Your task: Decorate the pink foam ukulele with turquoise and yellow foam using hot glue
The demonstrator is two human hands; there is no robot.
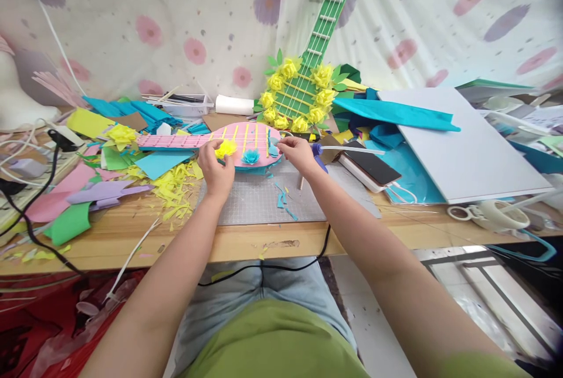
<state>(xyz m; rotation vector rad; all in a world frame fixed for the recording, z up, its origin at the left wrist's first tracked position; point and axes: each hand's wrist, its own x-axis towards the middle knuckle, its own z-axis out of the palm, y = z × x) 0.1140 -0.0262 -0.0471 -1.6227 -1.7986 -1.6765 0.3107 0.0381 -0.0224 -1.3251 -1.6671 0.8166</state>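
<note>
pink guitar (250, 138) partly behind left hand (216, 170)

The top (268, 343) is green, short-sleeved; the jeans (292, 285) are pale blue.

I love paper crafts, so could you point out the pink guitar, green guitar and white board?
Pink guitar (241, 140), head view: body, between yellow strips.
Green guitar (320, 43), head view: neck.
White board (468, 152), head view: flat face.

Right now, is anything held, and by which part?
It cannot be told: the left hand is at the yellow paper flower, the right hand at the right edge of the blue paper piece.
</note>
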